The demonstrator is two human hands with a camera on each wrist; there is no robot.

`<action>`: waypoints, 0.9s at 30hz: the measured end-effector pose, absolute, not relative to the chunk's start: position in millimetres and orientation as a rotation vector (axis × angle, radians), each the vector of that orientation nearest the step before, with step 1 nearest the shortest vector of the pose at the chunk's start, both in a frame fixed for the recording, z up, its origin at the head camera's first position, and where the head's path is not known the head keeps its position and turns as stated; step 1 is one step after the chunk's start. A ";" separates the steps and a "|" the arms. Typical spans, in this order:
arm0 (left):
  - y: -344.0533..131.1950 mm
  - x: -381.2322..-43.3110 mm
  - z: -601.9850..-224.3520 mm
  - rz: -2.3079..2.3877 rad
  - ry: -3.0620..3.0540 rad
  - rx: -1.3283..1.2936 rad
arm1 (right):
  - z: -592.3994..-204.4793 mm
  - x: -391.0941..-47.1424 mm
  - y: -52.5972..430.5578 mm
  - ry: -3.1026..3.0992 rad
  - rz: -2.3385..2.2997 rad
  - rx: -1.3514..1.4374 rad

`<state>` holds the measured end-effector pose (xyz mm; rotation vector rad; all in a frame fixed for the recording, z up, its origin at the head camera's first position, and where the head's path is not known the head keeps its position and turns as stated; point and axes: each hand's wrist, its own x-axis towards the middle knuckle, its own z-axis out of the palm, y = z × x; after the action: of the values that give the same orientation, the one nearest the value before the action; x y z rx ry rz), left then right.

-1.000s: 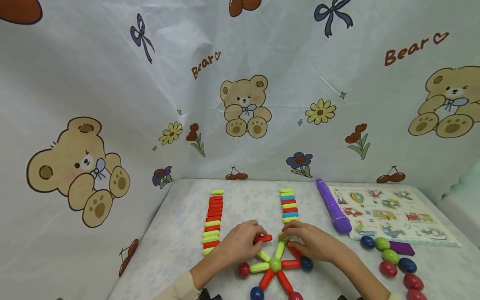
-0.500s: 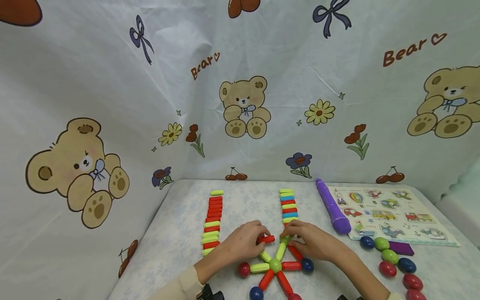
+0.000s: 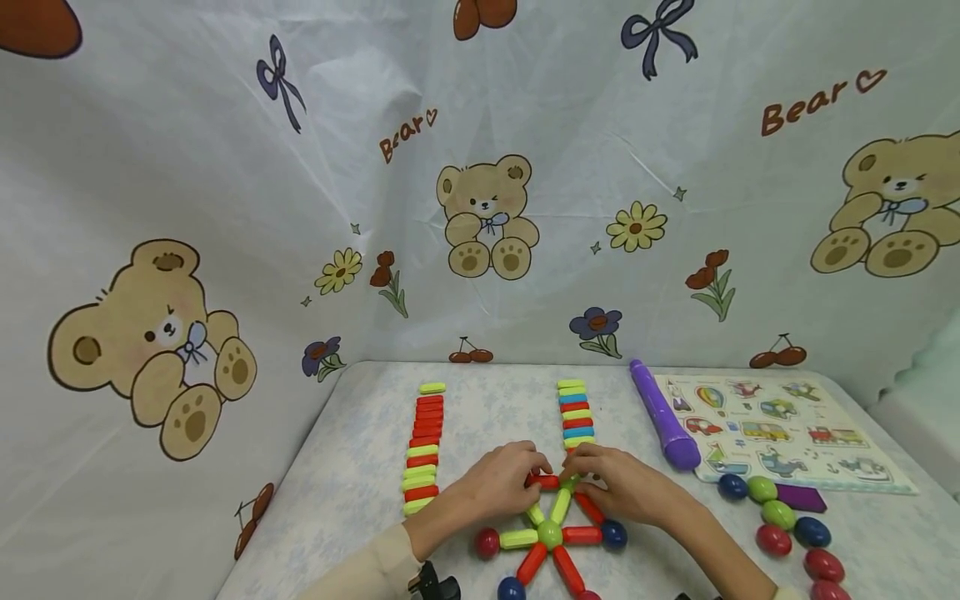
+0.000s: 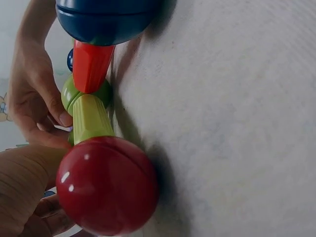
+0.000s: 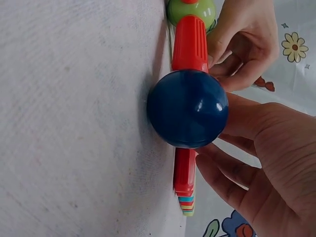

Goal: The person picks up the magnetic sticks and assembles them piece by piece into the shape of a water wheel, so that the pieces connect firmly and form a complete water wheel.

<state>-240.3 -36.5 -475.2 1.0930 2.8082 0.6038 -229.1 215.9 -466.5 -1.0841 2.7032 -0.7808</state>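
In the head view, a wheel-like figure of toy sticks and balls lies on the table, with a green ball [image 3: 550, 534] as its hub. Yellow-green and red sticks spread from it to a red ball [image 3: 487, 543] on the left and blue balls, one a blue ball [image 3: 614, 535] on the right. My left hand [image 3: 506, 481] pinches a red stick [image 3: 547, 482], whose right end meets a green outer ball. My right hand [image 3: 626, 485] grips that outer green ball [image 3: 568, 483], partly hidden by the fingers. A slanting red stick [image 3: 588, 507] runs from there towards the blue ball.
Two rows of loose sticks lie beyond, a left row [image 3: 426, 433] and a right row [image 3: 575, 408]. A purple wand [image 3: 665, 417] lies beside a picture board [image 3: 787, 429]. Several loose balls, among them a red ball [image 3: 773, 540], lie at the right.
My left hand has moved right with the red stick, whose end now reaches the outer green ball. My right hand stays almost in place.
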 end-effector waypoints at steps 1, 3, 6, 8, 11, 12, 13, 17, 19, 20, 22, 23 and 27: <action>-38.4 -239.5 -474.0 0.602 2.822 1.090 | -466.4 -229.0 215.3 2.705 -0.778 -1.086; -44.5 -237.4 -471.1 0.599 2.852 1.072 | -465.9 -228.4 214.4 2.711 -0.775 -1.081; -59.3 -233.0 -465.8 0.590 2.916 1.011 | -464.5 -227.2 214.3 2.724 -0.776 -1.052; -72.5 -229.2 -462.7 0.576 2.962 0.958 | -463.4 -226.5 215.2 2.740 -0.774 -1.023; -95.7 -220.8 -459.3 0.541 3.013 0.859 | -462.0 -225.9 217.4 2.764 -0.766 -0.979; -104.0 -217.5 -458.7 0.524 3.027 0.834 | -461.8 -225.9 218.2 2.766 -0.764 -0.969; -112.6 -213.8 -458.7 0.511 3.038 0.816 | -461.3 -225.9 218.9 2.767 -0.763 -0.955; -147.2 -196.5 -464.5 0.491 3.067 0.769 | -457.7 -226.5 222.8 2.736 -0.762 -0.931; -162.5 -188.6 -469.8 0.510 3.070 0.761 | -454.9 -227.0 225.9 2.713 -0.758 -0.928; -169.4 -185.0 -472.7 0.515 3.073 0.759 | -453.6 -227.4 227.6 2.703 -0.754 -0.927; -180.8 -179.0 -478.2 0.517 3.087 0.751 | -451.1 -228.1 230.7 2.680 -0.746 -0.919; -185.5 -176.7 -480.7 0.525 3.093 0.741 | -450.2 -228.4 231.8 2.670 -0.744 -0.914; -197.2 -170.5 -486.3 0.537 3.126 0.726 | -449.5 -229.5 233.0 2.630 -0.740 -0.895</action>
<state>-170.5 -197.2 -486.3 0.7261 3.1257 0.5368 -229.5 233.0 -449.5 -0.8949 2.6301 -0.7401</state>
